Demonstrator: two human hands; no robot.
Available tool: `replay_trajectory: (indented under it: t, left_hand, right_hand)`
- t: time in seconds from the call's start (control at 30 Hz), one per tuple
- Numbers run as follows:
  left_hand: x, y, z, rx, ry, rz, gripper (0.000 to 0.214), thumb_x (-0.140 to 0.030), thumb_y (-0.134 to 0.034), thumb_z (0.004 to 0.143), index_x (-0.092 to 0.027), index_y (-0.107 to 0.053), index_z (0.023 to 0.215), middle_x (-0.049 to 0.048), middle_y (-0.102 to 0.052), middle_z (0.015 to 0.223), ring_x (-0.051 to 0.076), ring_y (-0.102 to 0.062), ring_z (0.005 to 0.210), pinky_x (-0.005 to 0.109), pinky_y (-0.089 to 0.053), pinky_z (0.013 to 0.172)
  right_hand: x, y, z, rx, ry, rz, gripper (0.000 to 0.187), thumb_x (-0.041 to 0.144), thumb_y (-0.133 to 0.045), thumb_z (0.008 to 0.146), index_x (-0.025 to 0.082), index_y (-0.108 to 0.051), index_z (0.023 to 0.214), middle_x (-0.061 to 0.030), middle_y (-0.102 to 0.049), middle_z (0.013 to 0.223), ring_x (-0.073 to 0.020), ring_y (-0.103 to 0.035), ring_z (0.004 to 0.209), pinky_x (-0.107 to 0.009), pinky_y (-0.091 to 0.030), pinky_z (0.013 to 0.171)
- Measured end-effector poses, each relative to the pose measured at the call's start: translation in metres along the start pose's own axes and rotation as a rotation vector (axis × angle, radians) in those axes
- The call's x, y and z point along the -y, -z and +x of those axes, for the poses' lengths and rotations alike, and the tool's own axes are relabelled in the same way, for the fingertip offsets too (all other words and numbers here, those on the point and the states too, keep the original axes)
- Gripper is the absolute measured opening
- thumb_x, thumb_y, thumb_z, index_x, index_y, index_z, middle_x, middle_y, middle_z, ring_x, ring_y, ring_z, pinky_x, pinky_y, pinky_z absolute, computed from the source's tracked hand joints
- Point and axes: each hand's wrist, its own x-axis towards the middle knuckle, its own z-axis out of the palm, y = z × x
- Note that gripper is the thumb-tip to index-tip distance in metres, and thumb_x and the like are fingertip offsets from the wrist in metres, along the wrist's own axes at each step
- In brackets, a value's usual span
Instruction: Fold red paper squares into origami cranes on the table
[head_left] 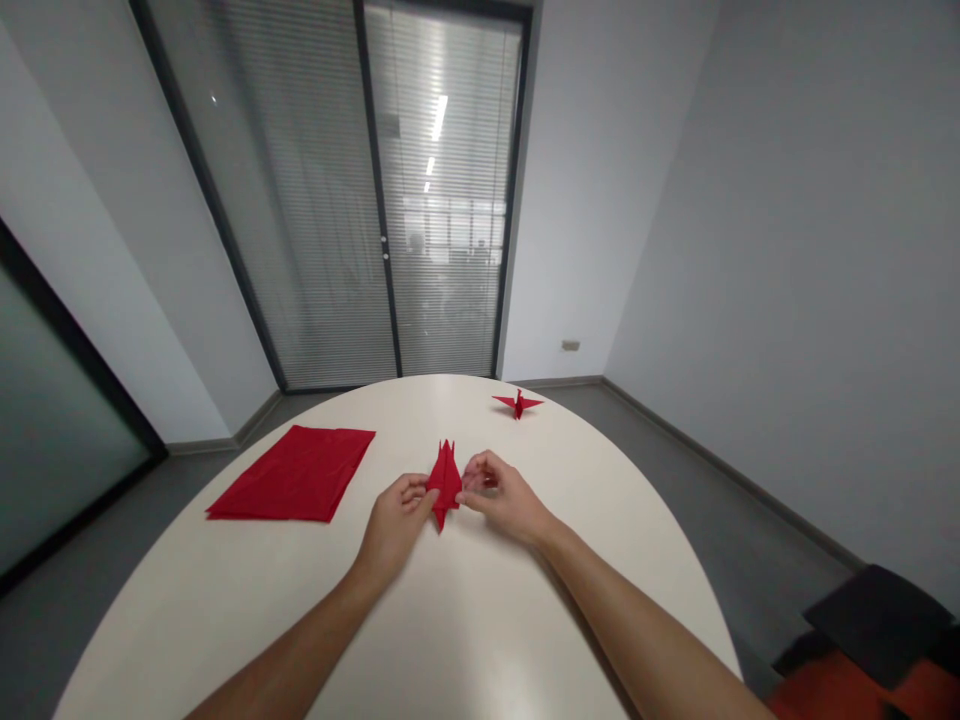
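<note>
A piece of folded red paper (445,476), a partly shaped origami figure, is held just above or on the table; I cannot tell which. It has narrow points at the top and one point at the bottom. My left hand (397,515) pinches its left side, thumb in front and fingers curled behind. At the right edge is my right hand (506,497), its thumb touching the paper and its fingers bent, slightly blurred. Farther back stands a finished red paper crane (518,404) with spread wings. To the left lies a stack of red paper sheets (296,474).
Everything rests on a round white table (480,650). Behind it are a glass partition with blinds (322,200) and pale walls (787,250). An orange and black chair (874,640) stands at the lower right.
</note>
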Motion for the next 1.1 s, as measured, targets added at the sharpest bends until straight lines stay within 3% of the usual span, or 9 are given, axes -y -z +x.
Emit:
replay_trajectory:
  t: [0.1, 0.3, 0.47, 0.7, 0.8, 0.97, 1.03, 1.1]
  left_hand:
    - [-0.005, 0.0, -0.001, 0.018, 0.055, -0.016, 0.041, -0.054, -0.071, 0.073, -0.016, -0.066, 0.087, 0.0061, -0.074, 0.072, 0.022, -0.072, 0.067, 0.03, -0.057, 0.062]
    - [-0.006, -0.002, -0.002, 0.029, 0.098, -0.04, 0.046, -0.061, -0.07, 0.071, -0.017, -0.063, 0.082, 0.0038, -0.071, 0.064, 0.019, -0.069, 0.06, 0.029, -0.055, 0.059]
    - [-0.003, -0.002, -0.003, 0.051, 0.091, -0.087, 0.046, -0.056, -0.069, 0.074, -0.017, -0.062, 0.099, 0.0027, -0.072, 0.067, 0.019, -0.07, 0.061, 0.029, -0.055, 0.061]
    - [-0.003, -0.001, -0.003, 0.063, 0.045, -0.078, 0.035, -0.047, -0.066, 0.074, -0.016, -0.066, 0.09, 0.006, -0.074, 0.078, 0.019, -0.07, 0.066, 0.031, -0.057, 0.066]
    - [-0.003, 0.0, -0.003, 0.068, 0.03, -0.06, 0.03, -0.043, -0.065, 0.075, -0.016, -0.066, 0.088, 0.0047, -0.072, 0.075, 0.018, -0.069, 0.064, 0.029, -0.056, 0.064]
    - [-0.002, 0.0, -0.004, 0.071, 0.008, -0.038, 0.03, -0.044, -0.067, 0.077, -0.016, -0.066, 0.087, 0.0052, -0.072, 0.078, 0.018, -0.069, 0.067, 0.028, -0.055, 0.063]
    - [-0.002, 0.0, -0.004, 0.073, -0.009, -0.047, 0.03, -0.044, -0.069, 0.076, -0.016, -0.065, 0.087, 0.0055, -0.073, 0.081, 0.02, -0.071, 0.072, 0.028, -0.056, 0.066]
    - [-0.002, -0.001, -0.003, 0.062, -0.036, -0.066, 0.028, -0.041, -0.071, 0.075, -0.016, -0.064, 0.086, 0.0054, -0.072, 0.083, 0.02, -0.072, 0.077, 0.029, -0.057, 0.07]
  right_hand:
    - [-0.004, -0.001, 0.001, 0.066, -0.054, 0.04, 0.03, 0.044, -0.074, 0.082, 0.018, -0.06, 0.087, -0.0011, -0.065, 0.081, -0.0155, -0.059, 0.074, -0.031, -0.046, 0.073]
    - [-0.006, -0.001, 0.003, 0.051, -0.057, 0.171, 0.033, 0.048, -0.075, 0.08, 0.019, -0.061, 0.088, 0.0005, -0.064, 0.079, -0.0143, -0.058, 0.072, -0.028, -0.044, 0.07]
    - [-0.006, 0.0, 0.004, 0.086, -0.092, 0.226, 0.032, 0.047, -0.073, 0.082, 0.02, -0.066, 0.096, -0.0003, -0.065, 0.082, -0.0142, -0.058, 0.071, -0.028, -0.047, 0.067]
    - [-0.011, 0.001, 0.003, 0.115, -0.143, 0.193, 0.028, 0.035, -0.066, 0.085, 0.02, -0.075, 0.106, -0.005, -0.072, 0.093, -0.0152, -0.063, 0.075, -0.031, -0.052, 0.069]
    - [-0.01, 0.001, 0.003, 0.123, -0.16, 0.177, 0.026, 0.029, -0.063, 0.085, 0.021, -0.076, 0.106, -0.0043, -0.072, 0.092, -0.0145, -0.063, 0.073, -0.031, -0.052, 0.07]
    - [-0.002, 0.0, 0.001, 0.104, -0.122, 0.197, 0.02, 0.034, -0.067, 0.084, 0.02, -0.074, 0.097, -0.0066, -0.066, 0.11, -0.0177, -0.064, 0.089, -0.029, -0.053, 0.07]
    - [-0.001, -0.002, 0.001, 0.076, -0.12, 0.257, 0.028, 0.035, -0.074, 0.08, 0.021, -0.068, 0.103, -0.0065, -0.063, 0.116, -0.0156, -0.063, 0.085, -0.028, -0.053, 0.069]
    - [-0.003, -0.004, 0.001, 0.063, -0.156, 0.347, 0.047, 0.034, -0.081, 0.074, 0.025, -0.06, 0.115, -0.005, -0.064, 0.115, -0.0125, -0.062, 0.077, -0.028, -0.052, 0.068]
